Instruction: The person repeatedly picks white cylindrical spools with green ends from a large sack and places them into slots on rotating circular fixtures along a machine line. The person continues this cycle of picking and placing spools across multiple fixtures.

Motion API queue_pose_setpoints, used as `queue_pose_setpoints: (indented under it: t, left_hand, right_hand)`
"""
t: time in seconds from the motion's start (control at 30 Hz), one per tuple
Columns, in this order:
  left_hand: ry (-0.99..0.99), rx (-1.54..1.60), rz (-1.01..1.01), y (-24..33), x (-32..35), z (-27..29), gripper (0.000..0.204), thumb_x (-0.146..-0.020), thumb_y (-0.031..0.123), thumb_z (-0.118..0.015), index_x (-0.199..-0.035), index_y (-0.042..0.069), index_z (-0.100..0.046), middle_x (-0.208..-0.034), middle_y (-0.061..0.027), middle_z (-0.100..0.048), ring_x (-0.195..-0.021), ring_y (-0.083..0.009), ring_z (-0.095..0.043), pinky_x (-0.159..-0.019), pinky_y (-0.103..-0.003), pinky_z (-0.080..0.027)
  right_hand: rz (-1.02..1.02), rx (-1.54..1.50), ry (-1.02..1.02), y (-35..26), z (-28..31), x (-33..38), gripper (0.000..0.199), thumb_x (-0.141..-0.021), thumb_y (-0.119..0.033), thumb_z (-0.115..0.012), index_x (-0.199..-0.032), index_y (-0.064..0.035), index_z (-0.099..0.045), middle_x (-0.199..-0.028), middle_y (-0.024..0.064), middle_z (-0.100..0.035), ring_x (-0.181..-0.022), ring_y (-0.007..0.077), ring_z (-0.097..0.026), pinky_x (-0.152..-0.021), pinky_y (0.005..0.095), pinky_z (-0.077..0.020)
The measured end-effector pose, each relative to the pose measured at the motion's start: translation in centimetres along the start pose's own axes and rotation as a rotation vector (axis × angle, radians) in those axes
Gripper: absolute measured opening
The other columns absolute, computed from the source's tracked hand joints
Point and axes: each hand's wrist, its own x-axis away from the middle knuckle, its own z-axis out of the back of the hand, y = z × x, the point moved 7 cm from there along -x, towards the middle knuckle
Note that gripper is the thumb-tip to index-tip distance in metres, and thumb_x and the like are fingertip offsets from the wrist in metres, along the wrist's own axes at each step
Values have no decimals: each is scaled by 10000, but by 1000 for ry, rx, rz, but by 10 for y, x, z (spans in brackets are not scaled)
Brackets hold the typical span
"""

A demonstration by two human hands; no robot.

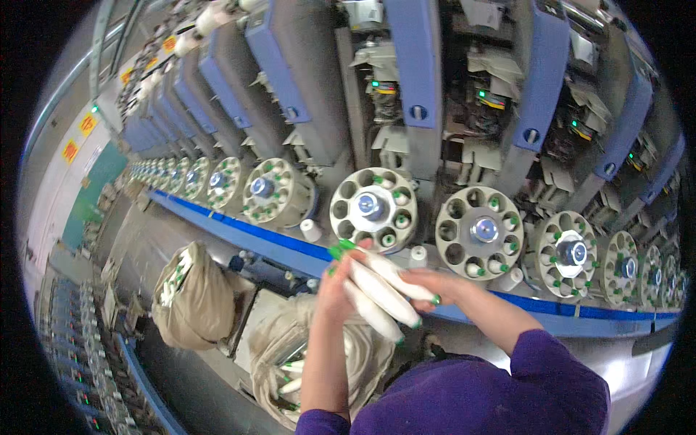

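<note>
My left hand [334,291] is closed round a bundle of white yarn bobbins [382,291] near their green tips. The bundle slants down to the right, in front of the machine. At its other end, the fingers of my right hand [435,286] are closed on the uppermost bobbin near its green tip. Just beyond my hands is a round cream magazine [353,210]. Some of its pockets hold green-tipped bobbins and others are empty. Beside it on the right, another round magazine [466,230] is also partly filled.
Below my left forearm, an open cloth sack [267,339] holds more bobbins. Farther left stands a second filled sack [194,312]. A blue rail [250,230] runs below the row of magazines, with small white cones [310,230] on the ledge. Blue-fronted machine units [413,65] rise behind.
</note>
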Motion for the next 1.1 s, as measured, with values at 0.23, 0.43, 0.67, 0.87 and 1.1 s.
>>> queue_pose_setpoints:
  t: [0.23,0.43,0.67,0.87,1.1]
  left_hand:
    - [167,221,-374,31,-58,-1,354,-991,398,-376,-984,100,-568,-1323,-120,-474,-1227,-315,-438,-1038,-513,-367]
    - [123,120,-401,34,-78,-12,297,-982,344,-432,-1064,95,-572,-1350,-93,-432,-1223,-298,-433,-1031,-493,-375]
    - [130,134,-187,33,-91,-18,289,-982,320,-440,-1068,67,-550,-1361,-95,-428,-1173,-265,-479,-1010,-442,-394]
    - [90,171,-104,43,-83,17,303,-994,322,-409,-1043,58,-550,-1387,-93,-404,-1162,-300,-486,-975,-466,-426]
    - [131,138,-121,40,-61,55,282,-979,306,-455,-1072,60,-558,-1357,-73,-436,-1128,-266,-510,-939,-456,-457]
  right_hand:
    - [45,229,-254,-48,70,59,357,-983,-384,-412,-985,-91,-616,-560,-36,-451,-404,41,-320,-368,211,-200]
    - [651,-403,570,-90,162,141,261,-974,-327,-477,-863,-101,-548,-499,-75,-240,-401,51,-199,-382,234,-159]
    - [484,238,569,-93,92,49,500,-939,-448,-494,-1248,-54,-495,-548,-53,-359,-465,62,-315,-417,221,-234]
    - [352,251,474,-78,95,7,258,-888,-227,-596,-1025,-10,-570,-605,-27,-453,-494,74,-395,-455,248,-326]
    - [379,367,771,-54,111,9,236,-936,-251,-553,-802,-67,-489,-660,23,-544,-571,112,-509,-500,266,-417]
